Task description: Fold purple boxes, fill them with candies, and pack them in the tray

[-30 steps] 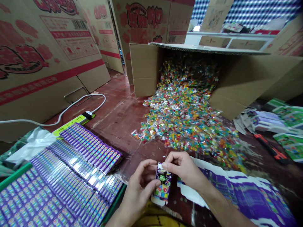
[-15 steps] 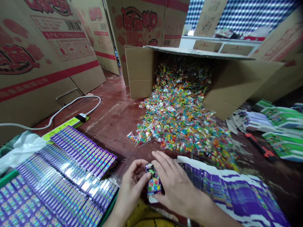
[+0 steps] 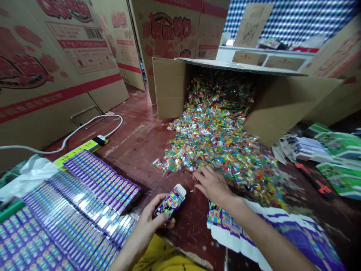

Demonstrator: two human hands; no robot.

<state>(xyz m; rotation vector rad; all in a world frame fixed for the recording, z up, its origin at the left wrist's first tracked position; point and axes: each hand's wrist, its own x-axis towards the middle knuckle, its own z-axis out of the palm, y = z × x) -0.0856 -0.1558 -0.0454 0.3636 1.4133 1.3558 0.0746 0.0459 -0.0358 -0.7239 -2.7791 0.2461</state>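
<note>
My left hand [image 3: 158,216] is closed around a small purple candy box [image 3: 170,203]. The box is tilted, and its white-lined flap stands up at the far end, facing the pile. At the near edge of a heap of clear candy packets [image 3: 208,139], my right hand [image 3: 211,184] reaches in with fingers bent and apart, touching the packets. Whether a packet lies under its fingertips is hard to make out. Beneath my right forearm lies a row of flattened purple boxes [image 3: 287,229] with white flaps.
The packets spill from a cardboard carton [image 3: 170,88] lying on its side. At left are rows of filled purple boxes [image 3: 101,180], a yellow-green power strip [image 3: 79,150] and its white cable [image 3: 63,145]. A red-and-black cutter [image 3: 314,180] lies near green cartons [image 3: 338,173] at right.
My right hand has left the box and moved forward to the packets. The box has turned in my left hand, its flapped end now pointing away from me.
</note>
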